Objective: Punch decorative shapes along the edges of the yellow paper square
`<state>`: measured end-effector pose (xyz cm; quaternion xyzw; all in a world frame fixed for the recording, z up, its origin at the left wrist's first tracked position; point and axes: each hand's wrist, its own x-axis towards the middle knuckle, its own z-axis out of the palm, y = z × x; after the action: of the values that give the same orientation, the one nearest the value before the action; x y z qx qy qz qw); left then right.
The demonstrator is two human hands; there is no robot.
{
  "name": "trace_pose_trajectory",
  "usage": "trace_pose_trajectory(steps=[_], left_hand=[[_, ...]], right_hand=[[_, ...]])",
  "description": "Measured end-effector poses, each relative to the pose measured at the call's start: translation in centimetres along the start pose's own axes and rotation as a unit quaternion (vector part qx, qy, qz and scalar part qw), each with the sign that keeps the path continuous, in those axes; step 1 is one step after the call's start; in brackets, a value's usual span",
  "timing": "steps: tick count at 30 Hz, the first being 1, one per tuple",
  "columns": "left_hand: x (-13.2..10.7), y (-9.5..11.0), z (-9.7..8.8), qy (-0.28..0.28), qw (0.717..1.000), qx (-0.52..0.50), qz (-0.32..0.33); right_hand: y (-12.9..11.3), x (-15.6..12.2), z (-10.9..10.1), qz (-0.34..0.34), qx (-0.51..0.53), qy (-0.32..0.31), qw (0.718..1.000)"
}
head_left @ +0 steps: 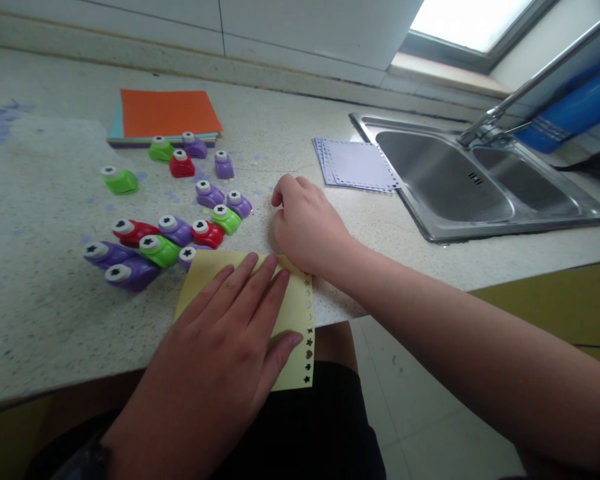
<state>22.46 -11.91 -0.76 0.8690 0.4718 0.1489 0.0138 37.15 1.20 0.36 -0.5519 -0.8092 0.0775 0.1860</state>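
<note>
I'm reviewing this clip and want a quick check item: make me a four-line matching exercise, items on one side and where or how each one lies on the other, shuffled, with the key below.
Column 1
1. The left hand
2. The yellow sheet
3. The orange sheet
4. The lilac sheets

Column 2
A. On top of a paper stack
B. Piled beside the sink
C. Palm down on a piece of paper
D. Jutting past the near edge of the counter

Right pairs: 1-C, 2-D, 3-A, 4-B
</note>
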Motion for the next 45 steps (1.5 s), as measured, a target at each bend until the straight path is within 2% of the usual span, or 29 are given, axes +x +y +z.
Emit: trace_pose_trajectory(steps=[15,20,30,41,45], left_hand=[[-0.1,0.3,-0.2,-0.013,0.999,-0.031,-0.028],[0.0,0.3,-0.5,-0.024,0.999,-0.036,-0.031],[0.1,0.6,-1.0,-0.005,0.999,-0.03,-0.032],[0.1,0.5,-1.1,0.006,0.999,-0.035,-0.026],[0.0,0.5,-1.1,0.011,0.999,-0.036,-0.028]], right_hand=[[-0.1,-0.5,0.2,0.005,-0.038,0.021,0.999],[-0.2,-0.5,0.1,0.001,-0.065,0.007,0.998],[-0.4,0.4,-0.4,0.026,-0.072,-0.049,0.996],[-0.5,-0.1,-0.1,-0.002,-0.121,-0.011,0.993],[-0.8,0.1,-0.4,0.015,-0.115,-0.032,0.993]])
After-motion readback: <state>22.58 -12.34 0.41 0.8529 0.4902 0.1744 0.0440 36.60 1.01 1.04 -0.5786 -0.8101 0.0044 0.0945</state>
